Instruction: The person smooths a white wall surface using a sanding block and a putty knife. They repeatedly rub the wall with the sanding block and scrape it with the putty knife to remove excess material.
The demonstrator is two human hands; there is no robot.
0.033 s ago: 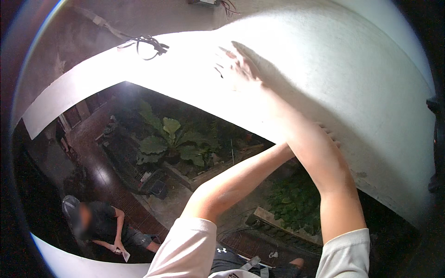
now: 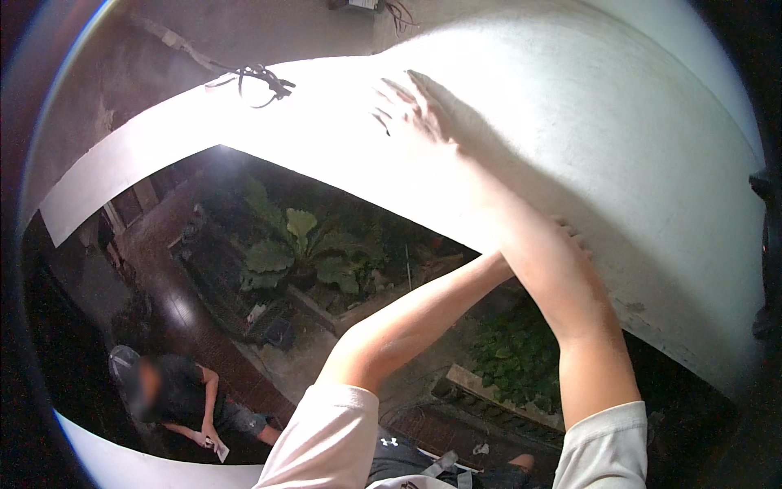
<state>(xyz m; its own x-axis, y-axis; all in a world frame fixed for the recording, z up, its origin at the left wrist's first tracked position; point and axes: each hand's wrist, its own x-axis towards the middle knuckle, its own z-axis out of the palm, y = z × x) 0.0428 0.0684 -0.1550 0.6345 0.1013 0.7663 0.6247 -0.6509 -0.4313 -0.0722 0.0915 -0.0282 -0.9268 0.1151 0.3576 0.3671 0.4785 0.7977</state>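
My arms cross in front of a large, pale, brightly lit panel-like surface [image 2: 529,90]. Its glare washes out much detail. My right hand [image 2: 415,110] reaches up and left and lies on it, open, with fingers apart and nothing seen in them. Under my right forearm passes my left arm. Only the fingertips of my left hand [image 2: 573,231] show past that forearm, resting on the pale surface; its palm is hidden. A dark looped cable [image 2: 262,80] lies at the surface's upper left edge.
Below are a broad-leaved plant [image 2: 300,244], low green foliage [image 2: 521,354] and a shiny brown tiled floor [image 2: 183,306]. At lower left sits a person [image 2: 175,391] in a dark cap, holding a small pale piece. A small box with red wires [image 2: 399,16] is at the top.
My right hand has shifted very slightly left along the pale surface. My left hand stays nearly where it was.
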